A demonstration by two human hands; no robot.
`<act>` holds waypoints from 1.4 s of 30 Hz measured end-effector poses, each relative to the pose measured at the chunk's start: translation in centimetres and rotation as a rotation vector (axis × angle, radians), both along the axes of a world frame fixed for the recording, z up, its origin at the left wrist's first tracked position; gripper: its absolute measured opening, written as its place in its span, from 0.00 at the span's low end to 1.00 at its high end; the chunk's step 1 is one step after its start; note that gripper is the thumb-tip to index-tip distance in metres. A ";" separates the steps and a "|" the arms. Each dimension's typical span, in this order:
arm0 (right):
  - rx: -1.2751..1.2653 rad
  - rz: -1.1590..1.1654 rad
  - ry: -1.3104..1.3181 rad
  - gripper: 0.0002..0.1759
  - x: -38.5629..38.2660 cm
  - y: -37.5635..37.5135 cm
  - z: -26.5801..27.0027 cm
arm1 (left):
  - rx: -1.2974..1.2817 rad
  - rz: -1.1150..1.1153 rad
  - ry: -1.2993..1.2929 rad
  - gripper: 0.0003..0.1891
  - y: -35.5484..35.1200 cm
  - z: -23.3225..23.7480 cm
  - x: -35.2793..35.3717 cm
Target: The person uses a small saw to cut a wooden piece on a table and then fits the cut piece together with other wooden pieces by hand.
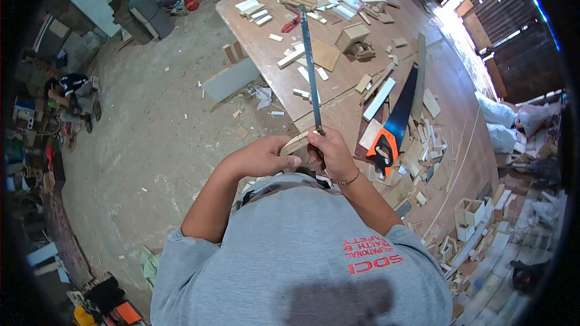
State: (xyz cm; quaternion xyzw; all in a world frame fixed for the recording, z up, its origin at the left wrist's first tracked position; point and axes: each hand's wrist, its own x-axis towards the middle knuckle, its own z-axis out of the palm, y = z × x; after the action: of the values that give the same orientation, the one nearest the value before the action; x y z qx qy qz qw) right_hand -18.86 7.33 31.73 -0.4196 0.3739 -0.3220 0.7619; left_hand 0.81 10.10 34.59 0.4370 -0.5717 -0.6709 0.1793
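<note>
Close to my body, my left hand (273,153) is closed on a small light wood piece (296,143). My right hand (333,152) is closed around the lower end of a long, narrow, worn blue-grey tool (311,66), which looks like a hacksaw seen edge-on. Its far end points away over the table. The right thumb also rests against the wood piece; the handle is mostly hidden by my fingers. To the right of my right hand, a handsaw (400,119) with an orange and black handle lies on the table, among wood scraps.
The wooden table (275,78) carries many offcuts, red-handled pliers (291,23) and a small wooden box (353,36). A grey-white board (231,79) leans by its left edge. Another person (74,98) sits at far left. Scraps and boxes (470,212) lie at lower right.
</note>
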 end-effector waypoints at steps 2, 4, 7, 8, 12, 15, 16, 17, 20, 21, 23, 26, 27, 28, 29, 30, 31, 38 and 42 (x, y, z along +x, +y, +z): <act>0.021 -0.051 -0.024 0.10 -1.4 0.1 -0.2 | 0.023 -0.014 0.071 0.16 -0.6 -0.8 -1.4; 0.104 -0.102 -0.097 0.09 -2.8 0.2 -0.5 | 0.067 -0.047 0.089 0.16 -1.2 -1.4 -2.9; 0.135 -0.120 -0.143 0.08 -4.6 0.1 -2.1 | 0.110 -0.063 0.081 0.15 -1.9 -2.0 -4.5; 0.142 -0.125 -0.147 0.08 -4.8 0.1 -2.5 | 0.113 -0.056 0.060 0.15 -1.9 -2.1 -4.8; 0.229 -0.095 -0.154 0.08 -5.2 -0.6 -2.8 | 0.032 -0.029 -0.013 0.16 -2.3 -2.0 -4.8; 0.179 -0.009 -0.075 0.08 -4.5 -2.1 -1.9 | -0.120 -0.028 -0.280 0.16 -3.1 -1.5 -3.6; 0.094 0.029 -0.018 0.11 -4.2 -2.6 -1.8 | -0.088 -0.034 -0.318 0.16 -3.4 -0.8 -3.2; 0.082 0.078 -0.022 0.16 -4.1 -3.2 -2.0 | -0.052 -0.042 -0.354 0.17 -3.7 -0.5 -2.8; -0.200 0.088 0.190 0.14 -2.1 -4.7 -2.1 | 0.051 0.020 -0.312 0.15 -4.7 -0.5 -1.2; -0.197 0.096 0.192 0.14 -1.6 -5.1 -1.8 | 0.055 0.027 -0.309 0.15 -4.9 -0.5 -0.6; -0.154 0.060 0.166 0.12 -0.4 -6.1 -0.4 | 0.062 0.153 -0.140 0.13 -5.4 -0.6 0.5; -0.167 0.084 0.209 0.11 1.6 -7.7 0.7 | -0.191 0.236 -0.089 0.14 -6.3 -1.1 2.3; -0.172 0.087 0.210 0.11 2.2 -8.1 0.9 | -0.195 0.239 -0.088 0.14 -6.7 -0.4 2.8; -0.157 0.075 0.195 0.11 2.7 -8.5 1.0 | -0.210 0.271 -0.085 0.15 -7.0 0.8 3.2; -0.142 0.062 0.180 0.11 3.2 -8.8 1.1 | -0.225 0.301 -0.081 0.17 -7.4 1.4 3.6; -0.145 0.061 0.184 0.11 3.7 -9.2 1.2 | -0.228 0.300 -0.077 0.17 -7.8 1.3 4.1; -0.134 0.054 0.164 0.11 4.1 -9.5 1.3 | -0.250 0.301 -0.087 0.16 -8.2 1.1 4.6; -0.049 0.002 0.068 0.16 6.9 -11.4 1.8 | -0.424 0.318 -0.164 0.15 -10.7 0.7 7.3; -0.040 0.002 0.064 0.16 7.8 -12.5 1.7 | -0.491 0.280 -0.251 0.16 -12.1 1.8 8.5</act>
State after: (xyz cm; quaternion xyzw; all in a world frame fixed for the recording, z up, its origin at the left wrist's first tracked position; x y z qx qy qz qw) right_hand -11.04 -5.19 33.44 -0.4452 0.3913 -0.3148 0.7413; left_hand 9.31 -2.02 36.43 0.5347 -0.6685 -0.4223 0.2983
